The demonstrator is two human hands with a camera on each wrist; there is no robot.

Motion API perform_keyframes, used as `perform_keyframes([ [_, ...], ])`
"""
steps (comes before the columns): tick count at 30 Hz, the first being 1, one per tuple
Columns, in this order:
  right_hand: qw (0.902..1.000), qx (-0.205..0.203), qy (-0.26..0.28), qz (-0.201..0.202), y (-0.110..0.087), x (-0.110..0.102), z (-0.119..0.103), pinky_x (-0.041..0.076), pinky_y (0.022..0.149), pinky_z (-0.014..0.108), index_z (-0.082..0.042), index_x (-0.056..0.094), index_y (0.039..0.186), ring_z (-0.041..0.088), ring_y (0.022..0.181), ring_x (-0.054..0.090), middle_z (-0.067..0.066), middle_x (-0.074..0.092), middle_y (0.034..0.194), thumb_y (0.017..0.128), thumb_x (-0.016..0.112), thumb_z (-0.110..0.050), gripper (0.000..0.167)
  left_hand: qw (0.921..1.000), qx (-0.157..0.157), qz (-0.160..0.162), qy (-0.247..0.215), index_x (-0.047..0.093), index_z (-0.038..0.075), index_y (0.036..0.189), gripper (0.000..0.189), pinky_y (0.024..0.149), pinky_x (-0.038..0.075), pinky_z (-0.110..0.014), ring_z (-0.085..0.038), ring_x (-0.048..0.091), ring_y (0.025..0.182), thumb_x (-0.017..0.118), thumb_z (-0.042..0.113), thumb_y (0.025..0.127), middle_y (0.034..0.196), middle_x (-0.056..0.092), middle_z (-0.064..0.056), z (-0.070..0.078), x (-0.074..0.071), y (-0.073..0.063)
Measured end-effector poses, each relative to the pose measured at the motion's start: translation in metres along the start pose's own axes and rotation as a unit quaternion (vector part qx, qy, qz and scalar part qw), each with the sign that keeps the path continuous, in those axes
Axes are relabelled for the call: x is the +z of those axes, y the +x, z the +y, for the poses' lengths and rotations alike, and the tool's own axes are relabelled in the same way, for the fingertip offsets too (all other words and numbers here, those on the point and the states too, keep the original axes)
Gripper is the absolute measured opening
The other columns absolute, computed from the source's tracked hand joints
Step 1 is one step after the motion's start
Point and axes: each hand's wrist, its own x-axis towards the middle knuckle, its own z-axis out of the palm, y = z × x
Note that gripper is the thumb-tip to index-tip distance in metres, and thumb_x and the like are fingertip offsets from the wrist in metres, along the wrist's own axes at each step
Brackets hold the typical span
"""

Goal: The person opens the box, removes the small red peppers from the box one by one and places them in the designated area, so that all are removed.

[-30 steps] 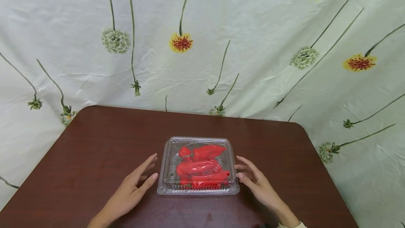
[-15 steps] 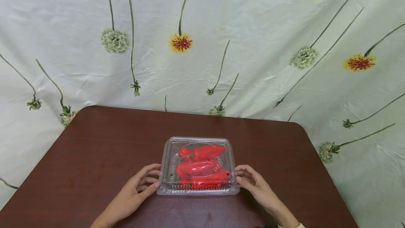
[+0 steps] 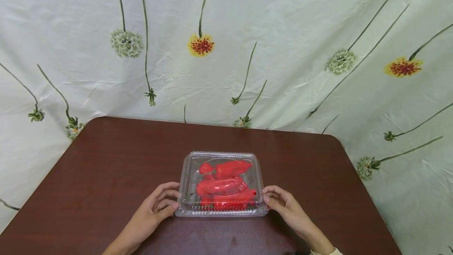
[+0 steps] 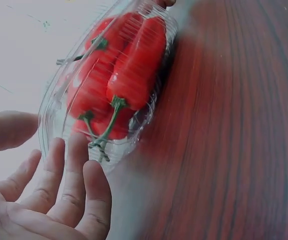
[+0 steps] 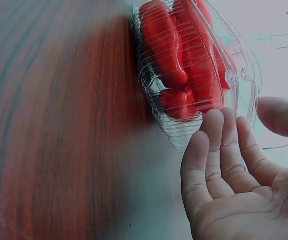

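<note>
A clear plastic clamshell box [image 3: 223,204] sits on the table with its lid down. Several red peppers [image 3: 224,186] lie inside, and green stems [image 4: 104,130] show through the wall in the left wrist view. My left hand [image 3: 150,211] is at the box's left side, thumb at the rim by the near corner, fingers extended against the side wall. On the opposite side my right hand [image 3: 288,209] touches the wall with slightly bent, relaxed fingers [image 5: 228,145], its thumb beside the rim. Neither hand is curled round the box.
The dark red-brown tabletop [image 3: 124,156] has rounded far corners. A pale curtain [image 3: 283,19] printed with flowers hangs right behind the far edge and along the right side.
Both hands have moved in from just beside the box to touch its sides, the left one travelling further. The box and peppers stay in place; the head view shifts slightly.
</note>
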Motion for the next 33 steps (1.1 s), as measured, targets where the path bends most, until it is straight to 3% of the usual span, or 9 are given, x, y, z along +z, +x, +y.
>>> perform_keyframes([
  [12, 0.9999, -0.007, 0.01, -0.005, 0.0, 0.0, 0.001, 0.053, 0.084, 0.023, 0.012, 0.051, 0.125, 0.004, 0.093, 0.061, -0.004, 0.063, 0.105, 0.103, 0.054, -0.012, 0.032, 0.9979, -0.015, 0.005, -0.063, 0.036, 0.003, 0.146, 0.054, 0.082, 0.056, -0.028, -0.007, 0.064, 0.094, 0.062, 0.011, 0.099, 0.122, 0.056, -0.004, -0.002, 0.005, 0.0],
  [23, 0.9998, -0.005, 0.021, 0.0, 0.0, 0.001, 0.002, 0.054, 0.083, 0.023, 0.012, 0.05, 0.125, 0.004, 0.094, 0.061, -0.004, 0.063, 0.105, 0.103, 0.054, -0.012, 0.032, 0.9921, -0.01, -0.032, -0.121, 0.031, 0.005, 0.147, 0.057, 0.082, 0.055, -0.026, -0.007, 0.062, 0.093, 0.06, 0.004, 0.098, 0.123, 0.053, -0.003, -0.007, 0.002, -0.001],
  [33, 0.9997, -0.003, 0.025, 0.005, 0.0, 0.002, 0.002, 0.054, 0.082, 0.022, 0.013, 0.051, 0.125, 0.003, 0.093, 0.061, -0.004, 0.063, 0.105, 0.103, 0.055, -0.012, 0.033, 0.9858, 0.036, -0.068, -0.149, 0.027, 0.007, 0.15, 0.061, 0.081, 0.053, -0.023, -0.005, 0.062, 0.095, 0.056, -0.003, 0.098, 0.123, 0.052, 0.002, -0.012, 0.001, 0.0],
])
